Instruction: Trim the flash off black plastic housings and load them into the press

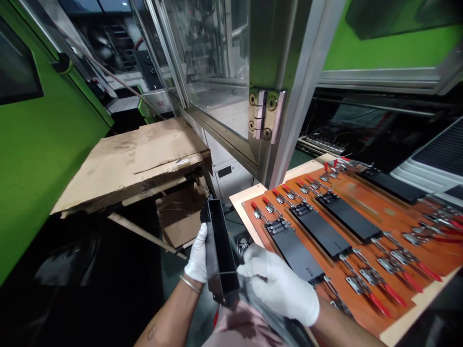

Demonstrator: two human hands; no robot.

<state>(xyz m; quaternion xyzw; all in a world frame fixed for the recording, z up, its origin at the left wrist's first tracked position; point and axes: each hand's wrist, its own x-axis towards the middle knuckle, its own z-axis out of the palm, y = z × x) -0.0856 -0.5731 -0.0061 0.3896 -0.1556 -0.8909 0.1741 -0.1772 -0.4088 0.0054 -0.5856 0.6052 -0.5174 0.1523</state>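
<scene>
My left hand [197, 255], in a white glove, grips a long black open-topped box [212, 246] by its left side, tilted in front of my body. My right hand [275, 284], also gloved in white, is closed in a pinch at the box's right edge. A thin light rod-like piece [227, 273] runs from its fingertips across the near part of the opening; its exact kind cannot be made out. Grey cloth-like material [265, 308] hangs below the right hand, and whether the hand holds it is unclear.
On the right, an orange fixture board [343, 193] carries several black parts [294, 250] and red-handled toggle clamps [379, 303]. A cardboard-covered table [144, 149] stands at left. The hinged metal door frame [289, 96] rises ahead, between green machine panels [68, 120].
</scene>
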